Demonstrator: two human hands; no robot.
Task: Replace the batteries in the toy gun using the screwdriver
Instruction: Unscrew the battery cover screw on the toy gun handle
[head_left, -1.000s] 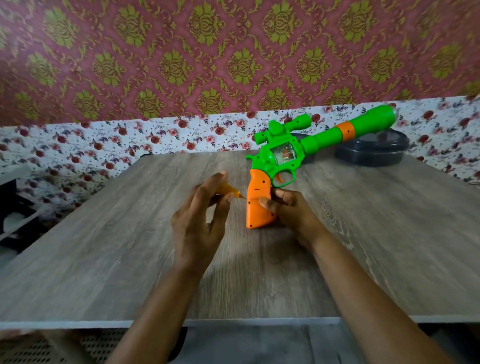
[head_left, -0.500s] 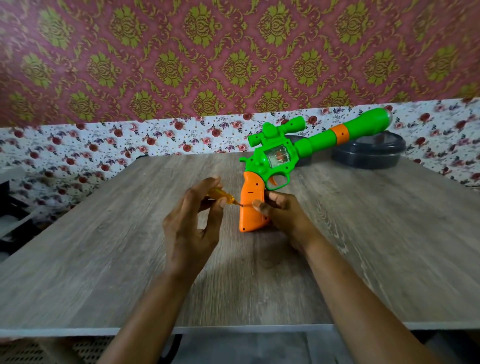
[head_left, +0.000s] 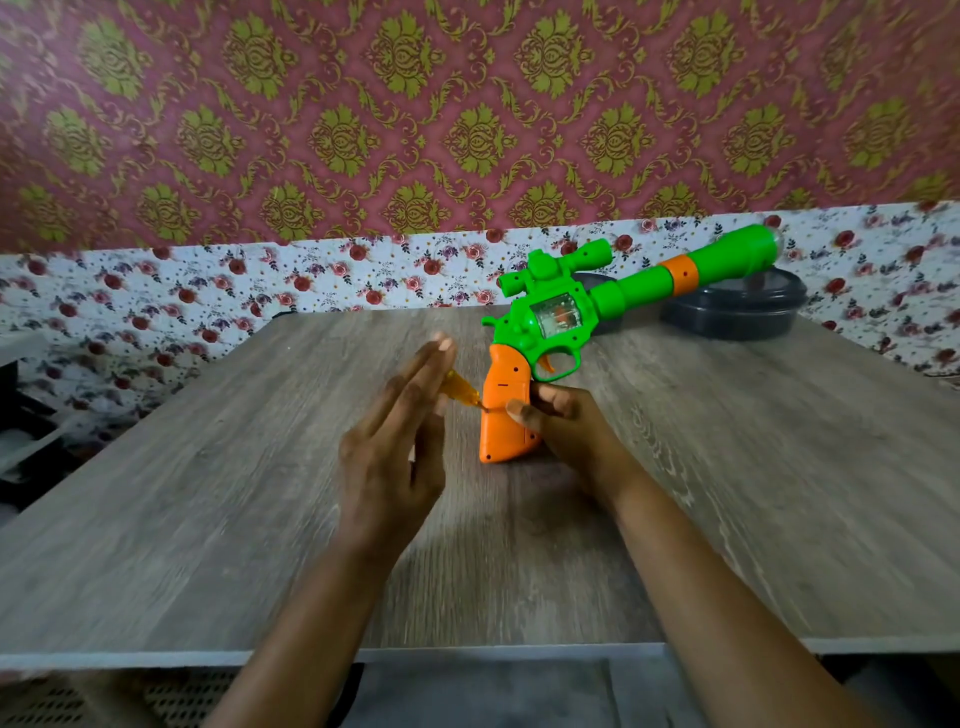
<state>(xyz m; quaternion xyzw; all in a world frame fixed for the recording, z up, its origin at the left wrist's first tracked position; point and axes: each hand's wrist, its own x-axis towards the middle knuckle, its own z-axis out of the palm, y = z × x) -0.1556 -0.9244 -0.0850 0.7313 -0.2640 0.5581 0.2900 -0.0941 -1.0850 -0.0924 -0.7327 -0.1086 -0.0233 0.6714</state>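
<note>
Pinching the screwdriver (head_left: 460, 391), left hand (head_left: 395, 462) straight-fingered; right hand (head_left: 569, 434) grips toy gun (head_left: 553, 325).

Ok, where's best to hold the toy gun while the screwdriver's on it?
Wrap the orange grip from its right side, opposite the screwdriver: the toy gun stands butt-down on the table, so pushing back there counters the tip.

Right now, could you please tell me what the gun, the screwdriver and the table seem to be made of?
Gun: moulded plastic, apparently; smooth, slightly glossy green and orange, with a clear side window.
Screwdriver: handle looks like translucent amber plastic; shaft too small to judge.
Table: matt grey wood grain, probably laminate, given its plain pale edge.
</note>
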